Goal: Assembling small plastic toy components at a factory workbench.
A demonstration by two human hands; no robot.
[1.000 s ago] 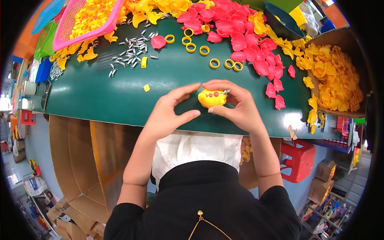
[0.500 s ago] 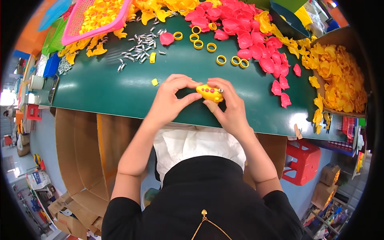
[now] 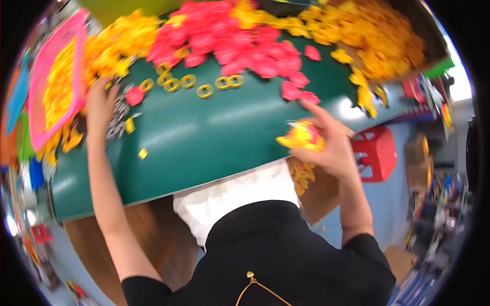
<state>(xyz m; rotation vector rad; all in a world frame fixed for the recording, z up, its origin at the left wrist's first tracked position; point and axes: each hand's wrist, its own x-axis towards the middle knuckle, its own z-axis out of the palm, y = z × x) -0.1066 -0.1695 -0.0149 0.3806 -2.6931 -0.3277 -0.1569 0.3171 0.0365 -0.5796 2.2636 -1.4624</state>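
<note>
One-handed, held the yellow-and-red toy (image 3: 302, 136) lengthwise kinda left-to-right between thumb and fingers of the right hand (image 3: 326, 143), way right of the left hand (image 3: 101, 97) by the yellow parts (image 3: 120, 46), couldn't tell the blurry left grip.

A red plastic stool (image 3: 382, 153) stands on the blue floor (image 3: 387, 211), cardboard boxes (image 3: 417, 176) nearby

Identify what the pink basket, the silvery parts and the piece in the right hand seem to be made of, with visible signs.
Pink basket: probably satiny moulded plastic; mesh-like wall, smooth rim.
Silvery parts: likely shiny metal, from their grey glints, though blurred.
Yellow-and-pink piece in the right hand: perhaps plastic, from its saturated colour; finish unclear.
</note>
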